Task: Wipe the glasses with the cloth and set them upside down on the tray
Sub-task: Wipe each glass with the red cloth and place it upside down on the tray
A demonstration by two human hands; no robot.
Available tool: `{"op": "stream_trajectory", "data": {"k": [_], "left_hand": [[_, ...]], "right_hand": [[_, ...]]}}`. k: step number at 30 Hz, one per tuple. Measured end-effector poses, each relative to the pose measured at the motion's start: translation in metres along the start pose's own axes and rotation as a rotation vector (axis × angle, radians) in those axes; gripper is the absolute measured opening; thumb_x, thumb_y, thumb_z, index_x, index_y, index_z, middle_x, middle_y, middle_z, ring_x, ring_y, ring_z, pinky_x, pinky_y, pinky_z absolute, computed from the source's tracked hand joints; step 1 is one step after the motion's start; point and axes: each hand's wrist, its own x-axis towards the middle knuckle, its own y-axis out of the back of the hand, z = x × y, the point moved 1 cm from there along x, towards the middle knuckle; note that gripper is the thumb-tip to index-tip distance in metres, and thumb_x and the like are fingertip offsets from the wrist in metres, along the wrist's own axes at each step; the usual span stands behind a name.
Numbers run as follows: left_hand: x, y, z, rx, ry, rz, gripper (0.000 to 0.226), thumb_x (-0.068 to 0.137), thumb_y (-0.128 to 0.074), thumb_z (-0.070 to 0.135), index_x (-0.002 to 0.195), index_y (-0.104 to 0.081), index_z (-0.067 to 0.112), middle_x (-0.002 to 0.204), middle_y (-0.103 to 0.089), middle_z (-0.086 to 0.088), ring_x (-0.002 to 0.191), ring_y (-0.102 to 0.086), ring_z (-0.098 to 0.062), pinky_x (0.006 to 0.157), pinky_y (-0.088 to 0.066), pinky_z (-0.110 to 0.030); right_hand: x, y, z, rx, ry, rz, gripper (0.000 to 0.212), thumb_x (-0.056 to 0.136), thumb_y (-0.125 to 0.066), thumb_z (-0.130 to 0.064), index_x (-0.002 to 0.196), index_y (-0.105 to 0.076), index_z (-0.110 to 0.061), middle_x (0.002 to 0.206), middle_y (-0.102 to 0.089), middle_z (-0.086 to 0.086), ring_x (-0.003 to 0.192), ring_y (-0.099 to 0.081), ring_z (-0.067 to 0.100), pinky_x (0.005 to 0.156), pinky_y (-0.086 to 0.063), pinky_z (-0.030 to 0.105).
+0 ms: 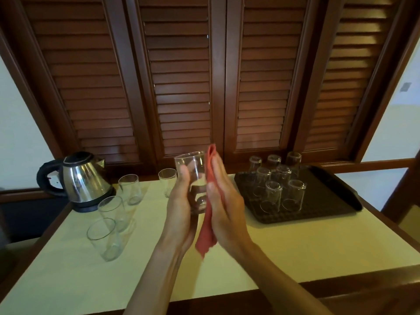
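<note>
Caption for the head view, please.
Left hand holds a clear drinking glass while right hand presses a red cloth against it.

Pale table (272, 246) carries kettle (84, 180), tray (318, 201), perhaps four upright glasses (106, 237)

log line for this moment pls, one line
step: wiping | left hand: grips clear drinking glass | right hand: presses red cloth flat on it | black tray: upturned glasses | upright glasses by steel kettle
</note>
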Motion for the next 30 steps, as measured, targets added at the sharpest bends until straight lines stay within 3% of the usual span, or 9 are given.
{"op": "stream_trajectory", "data": {"k": [2,6,10,14,17,20,24,28,30], "left_hand": [[-0.003,-0.001,-0.008,-0.003,0.03,-0.009,0.051,0.099,-0.042,0.06,0.129,-0.073,0.032,0.132,-0.073,-0.003,0.13,-0.065,-0.024,0.106,-0.052,-0.051],[0.0,0.004,0.004,-0.118,0.01,0.044,0.052,0.1,-0.045,0.052,0.134,-0.066,0.019,0.118,-0.078,-0.008,0.113,-0.074,-0.022,0.101,-0.054,-0.044],[-0.004,0.003,-0.003,-0.014,0.036,0.046,0.057,0.105,-0.032,0.056,0.131,-0.068,0.022,0.115,-0.079,-0.004,0.116,-0.072,-0.023,0.088,-0.058,-0.034],[-0.005,0.005,-0.002,-0.089,0.061,0.021,0.063,0.094,-0.043,0.07,0.126,-0.072,0.025,0.124,-0.076,-0.009,0.12,-0.071,-0.028,0.099,-0.056,-0.048],[0.002,0.01,0.004,-0.011,-0.029,0.042,0.075,0.077,-0.067,0.07,0.131,-0.07,0.017,0.125,-0.073,-0.012,0.117,-0.069,-0.03,0.091,-0.059,-0.042],[-0.002,0.007,-0.005,0.072,-0.014,0.011,0.071,0.084,-0.056,0.075,0.13,-0.072,0.024,0.131,-0.072,-0.009,0.127,-0.066,-0.028,0.108,-0.051,-0.054],[0.002,0.007,0.0,0.046,-0.004,0.041,0.062,0.099,-0.042,0.07,0.134,-0.07,0.028,0.133,-0.072,-0.008,0.129,-0.066,-0.026,0.114,-0.046,-0.056],[0.0,0.006,-0.003,0.189,-0.003,0.082,0.053,0.102,-0.029,0.06,0.125,-0.07,0.036,0.11,-0.08,0.007,0.111,-0.073,-0.017,0.093,-0.057,-0.037],[-0.005,0.003,-0.008,0.227,0.071,0.079,0.056,0.099,-0.028,0.064,0.114,-0.074,0.037,0.106,-0.081,0.009,0.111,-0.071,-0.015,0.091,-0.057,-0.037]], "right_hand": [[0.013,0.001,-0.013,-0.085,-0.007,0.012,0.052,0.107,-0.034,-0.031,0.156,-0.024,-0.02,0.166,-0.02,-0.009,0.154,-0.017,0.008,0.126,-0.023,0.038],[-0.021,-0.007,0.0,-0.237,0.281,-0.17,0.053,0.109,-0.031,-0.037,0.157,-0.023,-0.015,0.169,-0.015,-0.003,0.157,-0.009,0.02,0.127,-0.012,0.035],[0.003,0.002,-0.001,0.022,-0.096,0.005,0.053,0.107,-0.034,-0.036,0.157,-0.021,-0.023,0.167,-0.018,-0.01,0.151,-0.019,-0.003,0.125,-0.024,0.033],[-0.016,-0.007,-0.011,-0.213,0.216,-0.119,0.051,0.108,-0.037,-0.032,0.155,-0.028,-0.018,0.167,-0.021,-0.004,0.157,-0.01,0.018,0.128,-0.013,0.037],[-0.027,-0.003,-0.003,0.054,0.041,-0.105,0.054,0.109,-0.029,-0.04,0.159,-0.022,-0.02,0.165,-0.027,-0.014,0.152,-0.022,0.005,0.121,-0.025,0.02],[0.003,0.003,-0.009,0.148,-0.159,-0.008,0.054,0.107,-0.037,-0.029,0.158,-0.025,-0.019,0.16,-0.028,-0.024,0.146,-0.027,-0.008,0.119,-0.028,0.017],[-0.021,-0.01,-0.004,-0.003,0.019,-0.026,0.054,0.107,-0.033,-0.041,0.157,-0.025,-0.022,0.169,-0.016,-0.009,0.154,-0.017,0.008,0.123,-0.02,0.023],[-0.009,-0.004,0.0,0.273,-0.18,0.045,0.055,0.104,-0.037,-0.04,0.157,-0.022,-0.034,0.164,-0.032,-0.009,0.148,-0.035,0.008,0.121,-0.034,0.037],[0.004,0.0,-0.007,0.158,-0.187,0.078,0.054,0.103,-0.037,-0.04,0.156,-0.024,-0.032,0.163,-0.026,-0.02,0.147,-0.028,-0.004,0.123,-0.027,0.028]]}}
